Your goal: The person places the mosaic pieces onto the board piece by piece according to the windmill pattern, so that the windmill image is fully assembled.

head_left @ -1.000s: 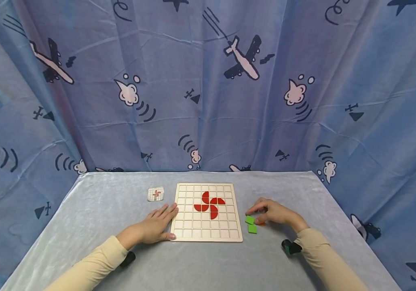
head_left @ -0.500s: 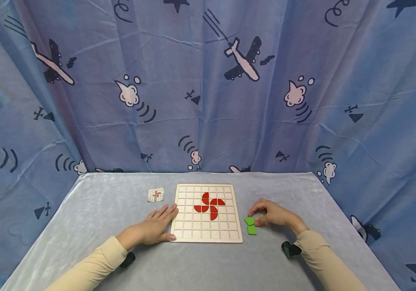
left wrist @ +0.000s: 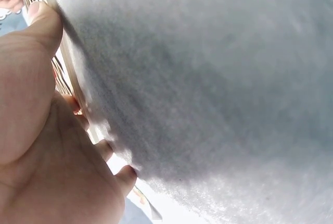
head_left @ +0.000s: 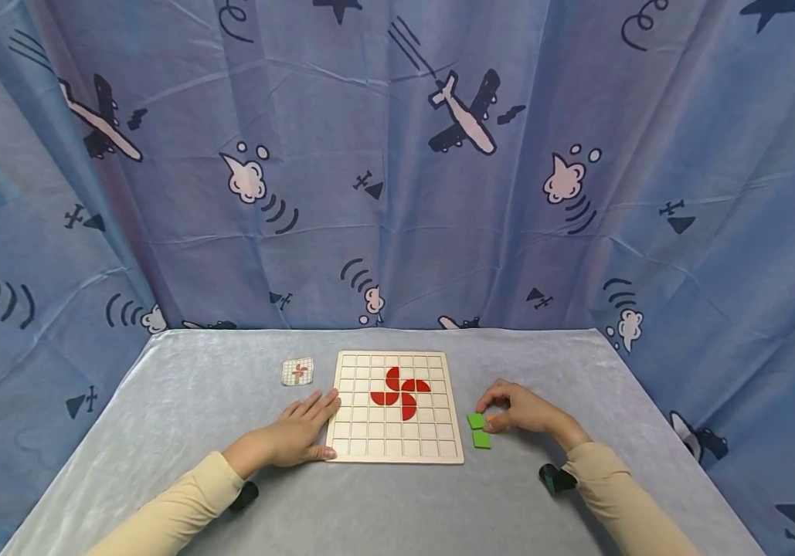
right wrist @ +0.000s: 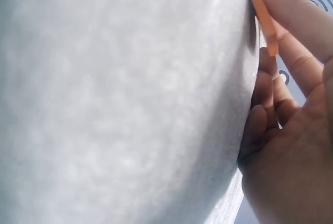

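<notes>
A pale wooden grid board (head_left: pixel 362 448) lies flat with several red quarter-round pieces (head_left: pixel 408 399) forming a pinwheel on it. My left hand (head_left: pixel 293 436) rests along the board's left edge, fingers spread and nearly straight. To the right of the board, my right hand (head_left: pixel 525 407) pinches an orange tile (right wrist: pixel 264 21) between thumb and fingers, just off the cloth. Most of that tile is hidden by the thumb in the head view. Two green square tiles (head_left: pixel 482 439) lie close by, and the thumb tip is right beside the upper one.
A small pattern card (head_left: pixel 297 371) showing a pinwheel on a grid lies left of the board. Grey-white cloth (head_left: pixel 397 510) covers the table. A blue printed curtain (head_left: pixel 397 193) hangs behind and at both sides.
My right fingers have drawn together and slightly right, and the orange tile has tilted up in their pinch. The upper green tile has turned a little. The left hand stays put.
</notes>
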Action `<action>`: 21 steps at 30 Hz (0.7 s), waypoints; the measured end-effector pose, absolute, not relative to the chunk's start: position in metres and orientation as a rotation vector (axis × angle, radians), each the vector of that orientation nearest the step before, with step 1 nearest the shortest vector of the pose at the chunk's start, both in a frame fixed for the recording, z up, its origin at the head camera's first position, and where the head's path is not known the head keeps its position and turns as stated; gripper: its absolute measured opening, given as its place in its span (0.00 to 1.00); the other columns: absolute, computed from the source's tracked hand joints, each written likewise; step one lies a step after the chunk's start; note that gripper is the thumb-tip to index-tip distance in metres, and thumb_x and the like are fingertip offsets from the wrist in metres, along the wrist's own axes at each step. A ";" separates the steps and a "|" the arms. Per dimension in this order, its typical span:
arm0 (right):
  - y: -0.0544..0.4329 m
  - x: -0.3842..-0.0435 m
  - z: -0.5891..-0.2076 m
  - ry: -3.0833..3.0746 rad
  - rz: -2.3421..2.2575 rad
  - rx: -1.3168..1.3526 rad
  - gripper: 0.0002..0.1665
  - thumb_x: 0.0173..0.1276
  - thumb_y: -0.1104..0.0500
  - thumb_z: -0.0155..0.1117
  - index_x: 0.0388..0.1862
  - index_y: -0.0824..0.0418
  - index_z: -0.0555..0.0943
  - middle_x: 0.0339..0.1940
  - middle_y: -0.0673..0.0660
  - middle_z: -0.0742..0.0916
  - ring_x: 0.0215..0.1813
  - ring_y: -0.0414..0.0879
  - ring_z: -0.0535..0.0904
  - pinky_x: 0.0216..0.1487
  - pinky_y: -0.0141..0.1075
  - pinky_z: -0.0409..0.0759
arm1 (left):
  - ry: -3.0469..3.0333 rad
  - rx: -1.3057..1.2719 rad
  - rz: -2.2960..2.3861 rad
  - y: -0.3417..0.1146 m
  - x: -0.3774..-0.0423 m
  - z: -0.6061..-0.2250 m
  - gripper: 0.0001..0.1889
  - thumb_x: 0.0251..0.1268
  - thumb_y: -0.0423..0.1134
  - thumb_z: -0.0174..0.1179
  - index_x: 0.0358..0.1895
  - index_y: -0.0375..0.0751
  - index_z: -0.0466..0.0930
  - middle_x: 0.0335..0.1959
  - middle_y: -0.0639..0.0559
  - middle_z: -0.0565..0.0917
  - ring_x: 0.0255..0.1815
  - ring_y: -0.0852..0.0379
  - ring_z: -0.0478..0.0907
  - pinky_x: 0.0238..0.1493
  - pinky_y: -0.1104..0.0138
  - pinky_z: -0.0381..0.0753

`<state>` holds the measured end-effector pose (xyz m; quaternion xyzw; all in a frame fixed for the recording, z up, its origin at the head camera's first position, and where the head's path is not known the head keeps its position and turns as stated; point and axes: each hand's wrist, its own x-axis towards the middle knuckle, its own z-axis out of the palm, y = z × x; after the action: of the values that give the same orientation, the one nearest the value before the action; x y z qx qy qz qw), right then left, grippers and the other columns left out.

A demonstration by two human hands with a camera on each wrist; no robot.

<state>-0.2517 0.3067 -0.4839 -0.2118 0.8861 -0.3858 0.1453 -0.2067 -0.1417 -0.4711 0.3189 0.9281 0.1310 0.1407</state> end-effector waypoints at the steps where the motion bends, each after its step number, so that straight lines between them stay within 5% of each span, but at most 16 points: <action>1: 0.307 -0.251 -0.484 2.557 -1.116 -0.612 0.15 0.52 0.57 0.79 0.39 0.56 0.86 0.42 0.57 0.82 0.44 0.44 0.72 0.47 0.32 0.69 | 2.680 0.921 0.378 -0.142 -0.207 -0.471 0.46 0.69 0.57 0.56 0.79 0.33 0.47 0.82 0.37 0.47 0.82 0.33 0.45 0.74 0.36 0.52; 21: 0.305 -0.250 -0.486 2.601 -1.124 -0.669 0.15 0.52 0.56 0.80 0.37 0.56 0.85 0.40 0.57 0.82 0.42 0.45 0.72 0.45 0.33 0.68 | 2.682 0.931 0.380 -0.143 -0.208 -0.473 0.46 0.69 0.57 0.56 0.79 0.32 0.47 0.82 0.37 0.47 0.81 0.32 0.45 0.74 0.36 0.51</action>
<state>-0.2499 0.3048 -0.4863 -0.2282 0.8875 -0.3834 0.1149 -0.2079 -0.1425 -0.4727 0.3219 0.9274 0.1315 0.1380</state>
